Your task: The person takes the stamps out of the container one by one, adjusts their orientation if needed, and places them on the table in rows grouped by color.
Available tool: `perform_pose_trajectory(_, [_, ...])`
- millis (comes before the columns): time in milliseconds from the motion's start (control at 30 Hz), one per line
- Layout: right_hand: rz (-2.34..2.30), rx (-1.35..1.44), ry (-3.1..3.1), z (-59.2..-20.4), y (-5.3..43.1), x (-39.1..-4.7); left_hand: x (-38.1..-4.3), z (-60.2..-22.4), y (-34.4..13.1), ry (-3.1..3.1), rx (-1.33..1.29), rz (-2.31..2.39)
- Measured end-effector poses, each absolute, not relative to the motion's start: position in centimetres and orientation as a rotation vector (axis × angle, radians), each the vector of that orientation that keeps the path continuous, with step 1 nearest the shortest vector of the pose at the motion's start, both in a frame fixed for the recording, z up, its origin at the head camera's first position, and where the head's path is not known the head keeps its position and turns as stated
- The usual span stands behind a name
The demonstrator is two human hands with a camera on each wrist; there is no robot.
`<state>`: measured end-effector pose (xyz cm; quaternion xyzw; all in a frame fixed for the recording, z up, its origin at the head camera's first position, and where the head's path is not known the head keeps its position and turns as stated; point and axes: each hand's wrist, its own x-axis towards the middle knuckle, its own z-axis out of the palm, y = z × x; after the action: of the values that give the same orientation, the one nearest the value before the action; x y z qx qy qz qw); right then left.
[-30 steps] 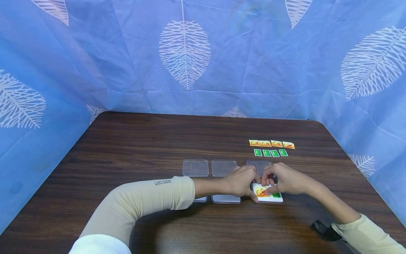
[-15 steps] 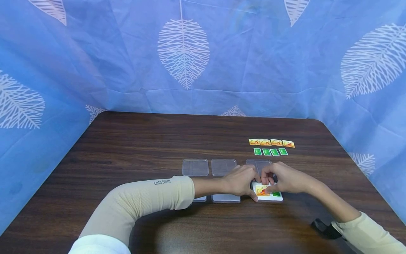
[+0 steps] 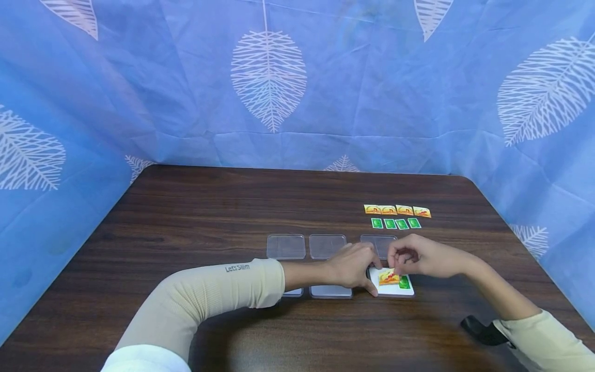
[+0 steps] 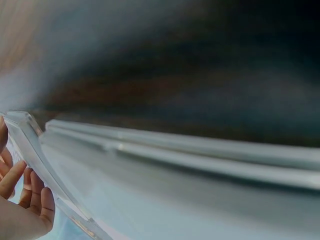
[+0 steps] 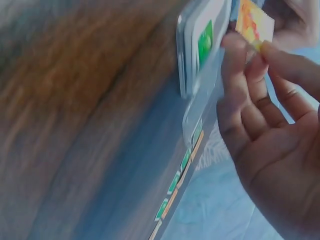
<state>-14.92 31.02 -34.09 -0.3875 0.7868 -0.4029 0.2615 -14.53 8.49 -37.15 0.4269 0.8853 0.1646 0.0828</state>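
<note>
My right hand pinches an orange-and-yellow stamp by its upper right corner, between thumb and fingertips. In the right wrist view the stamp shows a toothed edge and stands tilted off the white card. Beside it on that card lies a green stamp. The card sits in a shallow clear plastic case. At the left side of this case, my left hand holds it by the edges, thumb on the near side and forefinger on the far side.
Two cases with white cards, one case nearer the right, lie left of the held one, partly behind the left arm. Clear lids form a row behind. Farther back are rows of orange stamps and green stamps.
My right hand has moved right and slightly up, its thumb coming off the stamp's face. The orange stamp has shifted a little right with it. My left hand stays in place.
</note>
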Motion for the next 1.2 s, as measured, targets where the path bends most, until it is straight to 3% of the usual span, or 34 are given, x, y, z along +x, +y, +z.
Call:
perform_pose_trajectory(567, [-1.269,-1.022,2.192,-33.9,34.3,-15.9,-14.5,-37.2,8.4,2.649,1.302,0.493])
perform_pose_trajectory(1200, [-1.374,-0.739,2.485,-33.9,38.0,-16.8,-14.4,-37.1,8.2,2.626,1.327,0.549])
